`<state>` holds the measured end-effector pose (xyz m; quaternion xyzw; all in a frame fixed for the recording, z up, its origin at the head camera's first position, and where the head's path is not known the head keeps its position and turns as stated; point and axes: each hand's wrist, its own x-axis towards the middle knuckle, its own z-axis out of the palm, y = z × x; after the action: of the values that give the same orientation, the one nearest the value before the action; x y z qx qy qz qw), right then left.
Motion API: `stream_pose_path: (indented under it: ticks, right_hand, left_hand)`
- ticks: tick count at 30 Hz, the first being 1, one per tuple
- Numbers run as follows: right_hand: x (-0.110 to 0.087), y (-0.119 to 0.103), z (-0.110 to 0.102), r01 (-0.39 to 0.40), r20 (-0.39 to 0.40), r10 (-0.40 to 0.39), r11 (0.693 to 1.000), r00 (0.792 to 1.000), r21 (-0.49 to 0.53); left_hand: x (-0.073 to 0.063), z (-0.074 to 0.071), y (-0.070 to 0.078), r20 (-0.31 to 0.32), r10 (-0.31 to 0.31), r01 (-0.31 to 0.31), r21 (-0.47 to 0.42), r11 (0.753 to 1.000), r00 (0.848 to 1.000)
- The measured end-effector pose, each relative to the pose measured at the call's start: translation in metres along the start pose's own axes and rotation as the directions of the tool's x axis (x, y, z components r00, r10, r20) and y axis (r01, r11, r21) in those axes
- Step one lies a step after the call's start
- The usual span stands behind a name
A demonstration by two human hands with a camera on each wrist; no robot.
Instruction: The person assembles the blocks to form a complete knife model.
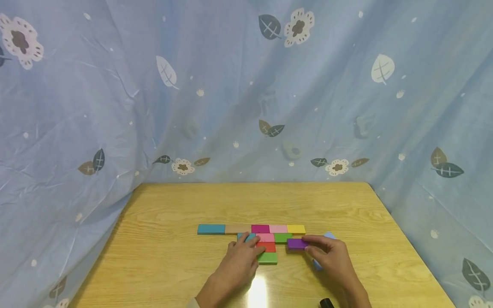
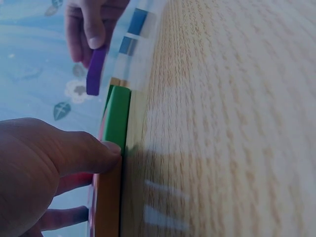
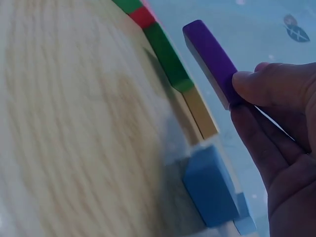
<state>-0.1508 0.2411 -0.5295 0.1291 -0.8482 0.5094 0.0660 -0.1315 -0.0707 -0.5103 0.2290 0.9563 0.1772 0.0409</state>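
Note:
Between thumb and fingers, my right hand pinches one end of a purple block, held above the table to the right of a flat arrangement of coloured blocks. In the right wrist view the purple block slants up from the fingertips. My left hand rests over the arrangement with its fingers spread, touching the blue block and the red block. In the left wrist view its thumb lies against the side of an orange block beside a green block. The hand hides some blocks.
The back row runs from a teal block to a yellow block. Light-blue blocks lie partly hidden under my right hand. A black object shows at the front edge. A patterned curtain surrounds the wooden table.

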Motion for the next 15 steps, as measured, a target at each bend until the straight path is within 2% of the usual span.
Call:
stream_pose_path:
  ticks: [6,15]
  right_hand:
    - [0.003,-0.007,0.015,0.047,0.0,-0.047,0.992,0.999,-0.119]
    - [0.006,-0.01,0.029,0.053,0.026,-0.049,0.986,0.998,-0.16]
  left_hand:
    - [0.001,0.001,-0.002,-0.009,0.007,-0.007,0.005,1.0,1.0]
    - [0.003,0.002,-0.003,-0.017,0.008,-0.008,0.008,1.0,1.0]
